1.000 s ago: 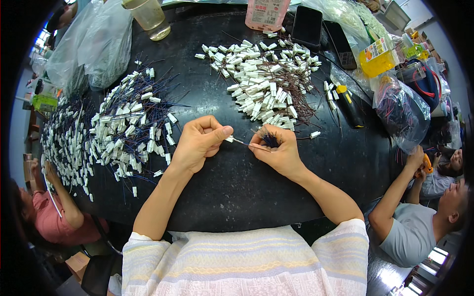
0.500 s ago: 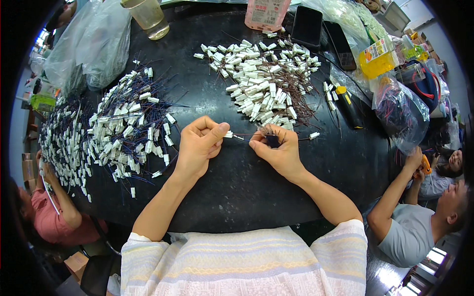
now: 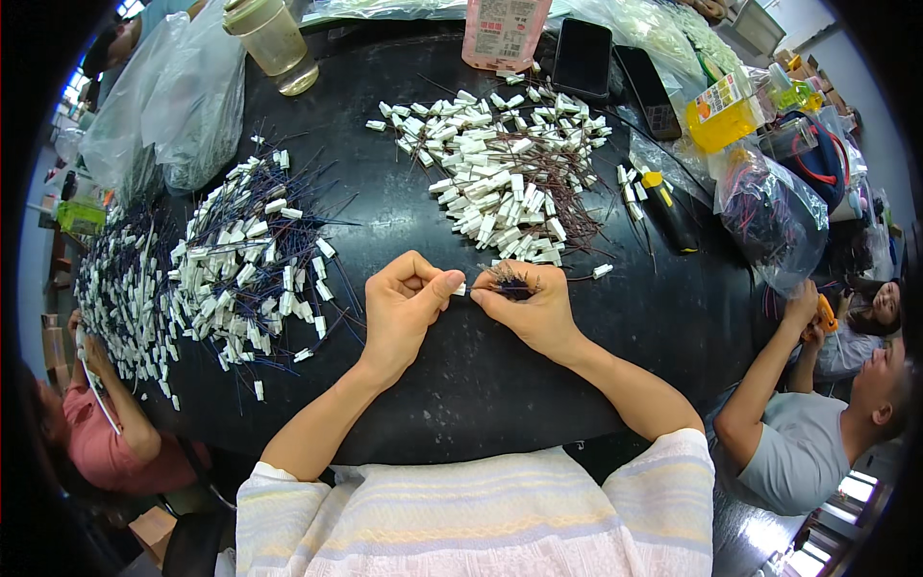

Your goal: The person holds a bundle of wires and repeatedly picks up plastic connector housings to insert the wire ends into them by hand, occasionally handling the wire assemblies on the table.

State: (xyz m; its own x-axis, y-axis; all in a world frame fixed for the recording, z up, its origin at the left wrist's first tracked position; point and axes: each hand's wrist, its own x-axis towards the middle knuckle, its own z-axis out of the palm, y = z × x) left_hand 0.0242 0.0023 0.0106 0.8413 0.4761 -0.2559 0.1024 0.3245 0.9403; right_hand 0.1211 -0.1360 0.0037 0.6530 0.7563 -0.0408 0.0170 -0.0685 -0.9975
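My left hand (image 3: 404, 308) pinches a small white connector piece (image 3: 461, 288) between thumb and forefinger above the black table (image 3: 481, 385). My right hand (image 3: 529, 306) meets it fingertip to fingertip and also clutches a bundle of thin dark wires (image 3: 510, 281) under its fingers. Just beyond the hands lies a pile of white connectors with reddish-brown wires (image 3: 505, 183). To the left spreads a larger pile of white connectors with blue wires (image 3: 245, 269).
At the table's far edge stand a clear jar (image 3: 274, 43), a pink packet (image 3: 502, 29), two dark phones (image 3: 615, 62) and plastic bags (image 3: 163, 106). A bagged coil of wires (image 3: 769, 207) and a yellow-tipped tool (image 3: 663, 202) lie right. Other people sit at the right (image 3: 817, 433) and lower left (image 3: 115, 433).
My hands have closed together: the white piece in my left hand, earlier a little apart from the right, now touches my right fingertips.
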